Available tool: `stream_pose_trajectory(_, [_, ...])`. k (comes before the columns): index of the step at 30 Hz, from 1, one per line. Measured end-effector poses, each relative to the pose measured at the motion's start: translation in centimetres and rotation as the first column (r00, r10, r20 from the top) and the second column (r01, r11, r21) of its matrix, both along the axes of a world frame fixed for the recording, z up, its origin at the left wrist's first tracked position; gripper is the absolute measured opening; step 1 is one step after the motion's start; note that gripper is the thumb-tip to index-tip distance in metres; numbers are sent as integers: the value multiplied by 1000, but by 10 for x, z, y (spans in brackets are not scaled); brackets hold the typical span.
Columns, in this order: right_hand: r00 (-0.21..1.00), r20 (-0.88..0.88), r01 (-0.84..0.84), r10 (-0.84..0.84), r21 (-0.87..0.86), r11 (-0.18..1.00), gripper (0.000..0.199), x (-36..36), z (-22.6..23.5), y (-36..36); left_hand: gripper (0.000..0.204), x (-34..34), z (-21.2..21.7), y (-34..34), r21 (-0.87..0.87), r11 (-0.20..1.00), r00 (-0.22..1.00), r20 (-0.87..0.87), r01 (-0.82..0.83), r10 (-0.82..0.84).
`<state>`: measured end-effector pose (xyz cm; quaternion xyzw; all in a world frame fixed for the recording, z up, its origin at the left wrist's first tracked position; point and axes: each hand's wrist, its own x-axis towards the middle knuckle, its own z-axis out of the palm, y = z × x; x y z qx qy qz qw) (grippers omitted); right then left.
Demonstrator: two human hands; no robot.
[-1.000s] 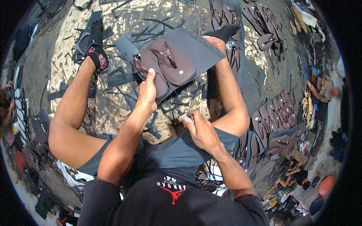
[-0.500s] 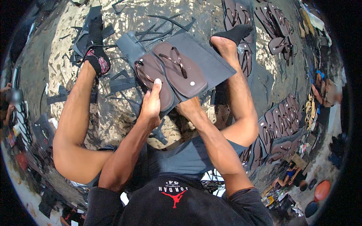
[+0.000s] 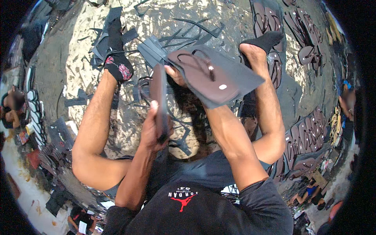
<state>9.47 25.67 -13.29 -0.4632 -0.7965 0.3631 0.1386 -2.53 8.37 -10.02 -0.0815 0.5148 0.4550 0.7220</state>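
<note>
I sit on the ground with my bare legs spread. My left hand [image 3: 153, 131] grips a brown flip-flop [image 3: 159, 98] by its heel end, the sandal turned on edge and raised off the pile. My right hand [image 3: 175, 75] reaches under a second brown flip-flop [image 3: 203, 76] with a white dot on its heel. That sandal lies on a dark grey rubber sheet [image 3: 235, 76], and the hand holds its toe end; the fingers are mostly hidden beneath it.
Black rubber offcuts and strips [image 3: 184, 29] litter the sandy ground ahead. Rows of finished brown flip-flops [image 3: 309, 135] lie at right, more [image 3: 274, 19] at the top. My socked feet [image 3: 119, 66] rest on either side. Other people sit at the far left and right.
My left hand has lifted one flip-flop off the sheet and turned it on edge. My right hand has gone from my lap up to the other flip-flop and raised it toward me.
</note>
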Motion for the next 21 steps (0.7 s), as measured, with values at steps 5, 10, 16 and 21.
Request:
stream_pose_trajectory(5, [915, -211, 213, -345, -474, 854, 53, -21, -31, -23, 54, -34, 68, -83, 72, 945, 923, -251, 319, -293])
stream_pose_trajectory(10, [707, -594, -182, -383, -677, 713, 53, -18, 82, -65, 61, -28, 120, -101, 120, 893, 702, -666, 434, -252])
stream_pose_trajectory(16, [756, -632, -192, -171, -464, 864, 44, 16, 168, -155, 68, -47, 145, -93, 624, 774, 899, -393, 108, 191])
stream_pose_trajectory(21, [768, -631, -173, -110, -370, 913, 53, 35, 187, -211, 52, -43, 182, -104, 418, 886, 754, -643, 202, 131])
